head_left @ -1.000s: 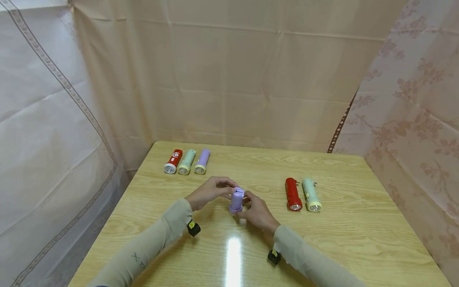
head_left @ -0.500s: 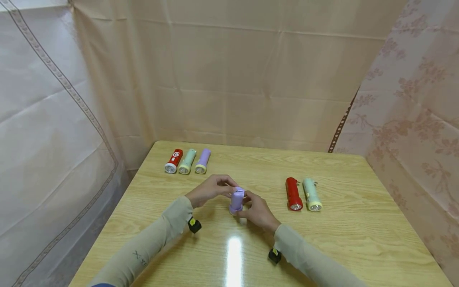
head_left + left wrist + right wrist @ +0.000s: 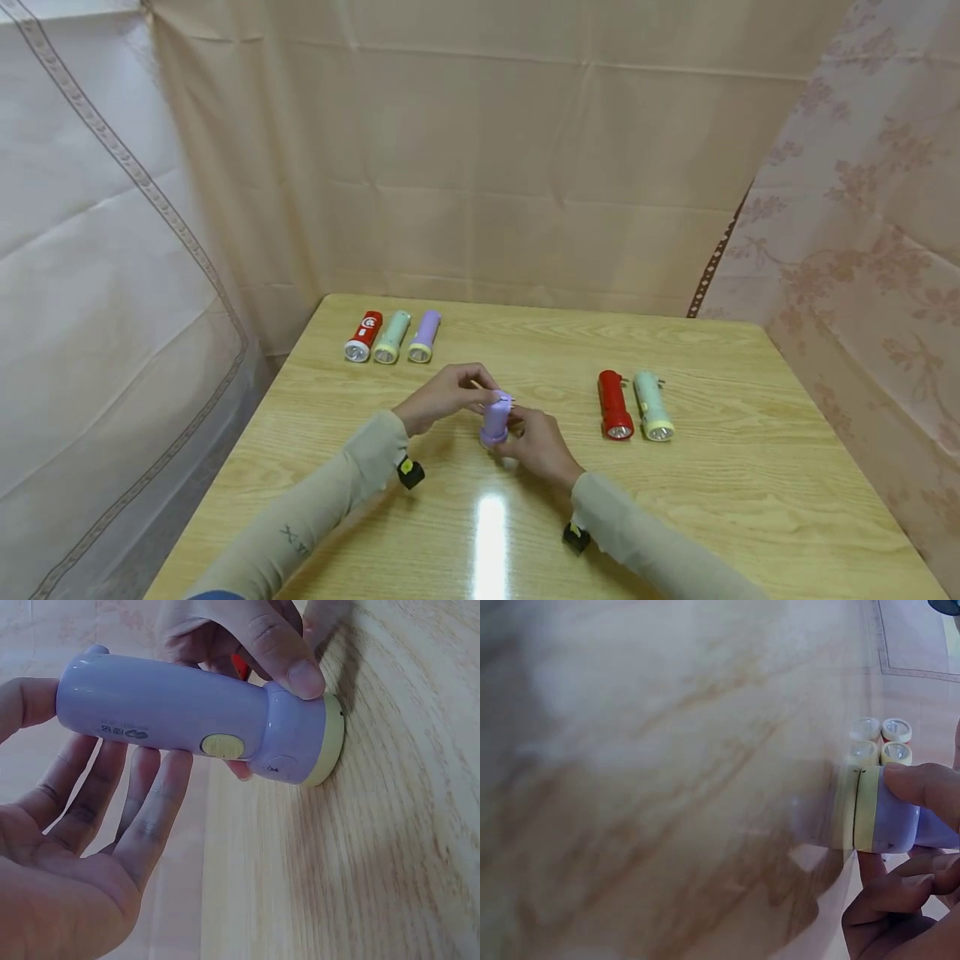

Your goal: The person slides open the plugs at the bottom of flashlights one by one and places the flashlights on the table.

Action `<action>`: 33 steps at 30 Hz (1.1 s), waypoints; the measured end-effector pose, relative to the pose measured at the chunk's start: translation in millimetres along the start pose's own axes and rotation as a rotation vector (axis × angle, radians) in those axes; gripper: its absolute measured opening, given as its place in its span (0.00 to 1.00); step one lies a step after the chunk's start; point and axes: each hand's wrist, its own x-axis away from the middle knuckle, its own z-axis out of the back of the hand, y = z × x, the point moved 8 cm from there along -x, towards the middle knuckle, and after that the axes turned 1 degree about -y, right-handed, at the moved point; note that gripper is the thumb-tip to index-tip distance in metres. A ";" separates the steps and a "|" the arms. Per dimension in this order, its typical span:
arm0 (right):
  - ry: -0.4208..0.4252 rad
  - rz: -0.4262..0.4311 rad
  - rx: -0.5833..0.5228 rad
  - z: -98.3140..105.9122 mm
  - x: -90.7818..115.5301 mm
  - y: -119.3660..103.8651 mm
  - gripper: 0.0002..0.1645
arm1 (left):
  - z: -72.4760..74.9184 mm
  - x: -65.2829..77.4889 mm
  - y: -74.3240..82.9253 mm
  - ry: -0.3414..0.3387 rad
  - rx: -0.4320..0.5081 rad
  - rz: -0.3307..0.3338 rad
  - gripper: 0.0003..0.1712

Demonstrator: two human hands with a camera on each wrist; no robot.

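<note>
A purple flashlight [image 3: 495, 423] stands upright near the table's middle, its lens end down and its tail up. My left hand [image 3: 442, 400] holds the tail end, thumb on the end face and fingers along the body in the left wrist view. Low down, my right hand [image 3: 543, 450] grips the wide head, its thumb [image 3: 304, 679] pressed on the purple collar above the pale yellow rim [image 3: 326, 742]. A yellow slide switch [image 3: 223, 746] shows on the body. Thin prongs stick out at the tail's right side in the head view.
At the back left lie a red flashlight [image 3: 365, 335], a mint one [image 3: 392, 337] and a purple one [image 3: 425, 335] in a row. Another red flashlight [image 3: 615, 404] and mint flashlight [image 3: 652, 406], prongs out, lie on the right. Curtains hang around the wooden table [image 3: 720, 500].
Thin prongs now stick out to the right at the purple flashlight's tail, where earlier only a dark slot showed. My left hand has shifted slightly at the tail; the right hand stays on the head.
</note>
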 end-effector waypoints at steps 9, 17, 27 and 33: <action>-0.012 -0.011 0.000 1.4 -2.4 1.7 0.27 | -0.3 -2.4 2.0 0.012 -0.049 0.027 0.15; -0.021 0.003 -0.008 0.8 -2.2 -1.4 0.27 | -2.2 -4.0 0.9 -0.006 -0.030 0.041 0.15; -0.012 0.021 0.007 0.8 -0.2 -5.1 0.22 | -4.5 -3.2 2.8 -0.014 -0.031 0.041 0.17; -0.011 0.026 0.016 -0.8 0.0 -5.7 0.21 | -4.1 -2.6 1.2 -0.005 -0.028 0.048 0.19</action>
